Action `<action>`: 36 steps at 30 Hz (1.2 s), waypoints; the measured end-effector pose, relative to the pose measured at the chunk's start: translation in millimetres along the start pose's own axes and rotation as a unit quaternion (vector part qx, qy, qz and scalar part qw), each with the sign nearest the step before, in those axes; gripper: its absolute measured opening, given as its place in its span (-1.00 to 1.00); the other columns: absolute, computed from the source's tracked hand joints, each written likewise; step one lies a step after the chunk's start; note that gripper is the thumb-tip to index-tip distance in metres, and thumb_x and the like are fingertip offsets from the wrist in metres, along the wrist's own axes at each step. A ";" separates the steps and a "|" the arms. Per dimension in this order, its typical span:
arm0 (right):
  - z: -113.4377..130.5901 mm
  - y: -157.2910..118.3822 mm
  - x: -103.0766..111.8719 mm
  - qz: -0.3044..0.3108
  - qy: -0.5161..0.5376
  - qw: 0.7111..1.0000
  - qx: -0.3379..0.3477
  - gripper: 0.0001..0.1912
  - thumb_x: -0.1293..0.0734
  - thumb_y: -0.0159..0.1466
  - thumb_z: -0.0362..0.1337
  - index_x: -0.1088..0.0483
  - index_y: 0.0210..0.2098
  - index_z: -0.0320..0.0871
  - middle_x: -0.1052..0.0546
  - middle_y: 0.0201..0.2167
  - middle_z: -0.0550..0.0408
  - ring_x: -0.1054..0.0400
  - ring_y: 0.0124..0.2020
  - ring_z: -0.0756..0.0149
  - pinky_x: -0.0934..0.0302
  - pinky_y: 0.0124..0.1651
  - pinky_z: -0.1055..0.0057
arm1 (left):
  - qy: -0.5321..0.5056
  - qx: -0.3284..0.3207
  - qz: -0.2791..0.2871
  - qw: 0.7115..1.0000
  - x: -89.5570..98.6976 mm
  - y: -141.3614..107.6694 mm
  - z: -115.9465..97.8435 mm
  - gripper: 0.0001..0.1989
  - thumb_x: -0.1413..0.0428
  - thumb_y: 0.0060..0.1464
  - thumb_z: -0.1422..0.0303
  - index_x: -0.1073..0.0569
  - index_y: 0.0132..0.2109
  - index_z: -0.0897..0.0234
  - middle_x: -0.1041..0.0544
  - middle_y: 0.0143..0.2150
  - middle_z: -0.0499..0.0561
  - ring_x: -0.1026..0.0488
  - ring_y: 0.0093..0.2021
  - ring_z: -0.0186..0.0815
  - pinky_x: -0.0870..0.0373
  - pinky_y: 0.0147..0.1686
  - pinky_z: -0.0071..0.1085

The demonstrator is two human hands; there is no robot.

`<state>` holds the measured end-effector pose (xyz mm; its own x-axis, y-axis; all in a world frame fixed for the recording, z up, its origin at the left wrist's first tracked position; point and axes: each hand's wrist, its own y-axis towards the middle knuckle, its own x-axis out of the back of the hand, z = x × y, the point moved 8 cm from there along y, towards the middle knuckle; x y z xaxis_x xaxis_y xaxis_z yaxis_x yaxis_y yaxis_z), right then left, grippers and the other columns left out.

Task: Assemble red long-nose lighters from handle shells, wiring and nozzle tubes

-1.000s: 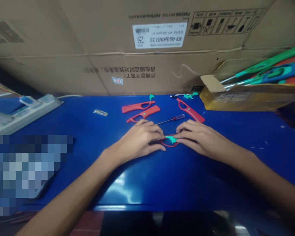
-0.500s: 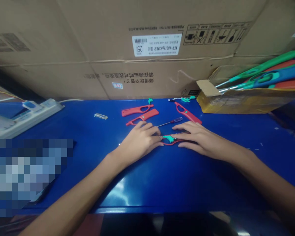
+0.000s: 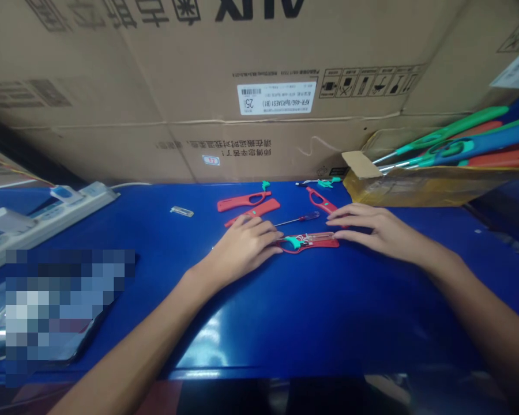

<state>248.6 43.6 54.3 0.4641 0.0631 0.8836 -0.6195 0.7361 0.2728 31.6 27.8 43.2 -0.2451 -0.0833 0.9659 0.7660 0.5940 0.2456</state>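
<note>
on my feed, the left hand (image 3: 251, 245) is curled in, pinching the left end of an open red casing (image 3: 320, 244), which lies mid-table with a green trigger (image 3: 294, 244) inside. i see the right hand (image 3: 372, 227) loosely open at the casing's right end; i cannot tell if it touches. a screwdriver (image 3: 309, 217) lies just beyond, on the far side.
</note>
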 end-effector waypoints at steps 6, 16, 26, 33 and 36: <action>2.4 2.2 -2.4 0.021 0.007 0.999 0.025 -0.75 -0.31 0.40 -0.13 -0.63 -0.11 0.01 -0.60 -0.06 0.00 -0.49 -0.04 0.17 -0.38 0.02 0.17 | -0.016 -0.001 0.002 1.000 1.0 2.4 -2.1 -0.68 0.05 0.43 0.20 -0.51 0.09 0.22 -0.57 0.03 0.05 -0.45 0.03 -0.18 -0.23 0.09 -0.21; 2.7 6.2 -9.7 0.014 0.034 0.999 0.020 -0.78 -0.31 0.40 -0.15 -0.61 -0.19 -0.05 -0.64 -0.18 0.02 -0.52 -0.13 0.20 -0.38 0.00 0.17 | -0.053 0.007 0.015 0.998 -2.3 3.3 -1.1 -0.70 0.04 0.43 0.24 -0.50 0.10 0.24 -0.56 0.02 0.05 -0.46 0.02 -0.20 -0.27 0.08 -0.23; 2.4 10.6 -19.6 0.008 0.092 0.995 -0.040 -0.75 -0.31 0.40 -0.09 -0.54 -0.20 -0.10 -0.61 -0.18 0.02 -0.50 -0.14 0.22 -0.33 -0.02 0.26 | -0.054 0.010 0.014 0.998 -3.8 4.0 -2.7 -0.70 0.02 0.42 0.24 -0.48 0.12 0.25 -0.55 0.03 0.06 -0.46 0.02 -0.19 -0.27 0.08 -0.20; -2.0 11.2 -26.4 0.029 0.102 0.992 -0.073 -0.74 -0.33 0.38 -0.05 -0.51 -0.24 -0.10 -0.60 -0.20 0.05 -0.48 -0.18 0.23 -0.29 -0.06 0.27 | -0.052 0.011 0.025 0.998 -8.2 4.0 -4.2 -0.69 0.02 0.41 0.21 -0.49 0.12 0.23 -0.52 0.04 0.06 -0.45 0.04 -0.18 -0.30 0.08 -0.21; -2.4 10.5 -26.2 0.027 0.095 0.992 -0.077 -0.74 -0.32 0.38 -0.05 -0.51 -0.21 -0.09 -0.60 -0.19 0.05 -0.48 -0.17 0.21 -0.29 -0.06 0.26 | -0.051 0.016 0.011 0.999 -9.5 3.9 -5.2 -0.65 0.02 0.40 0.15 -0.46 0.14 0.23 -0.50 0.08 0.07 -0.44 0.08 -0.17 -0.31 0.09 -0.19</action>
<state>231.5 51.3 33.1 0.5531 0.2201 0.8035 -0.5495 0.8214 0.1532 40.0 26.8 35.4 -0.2883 0.0111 0.9575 0.7533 0.6199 0.2196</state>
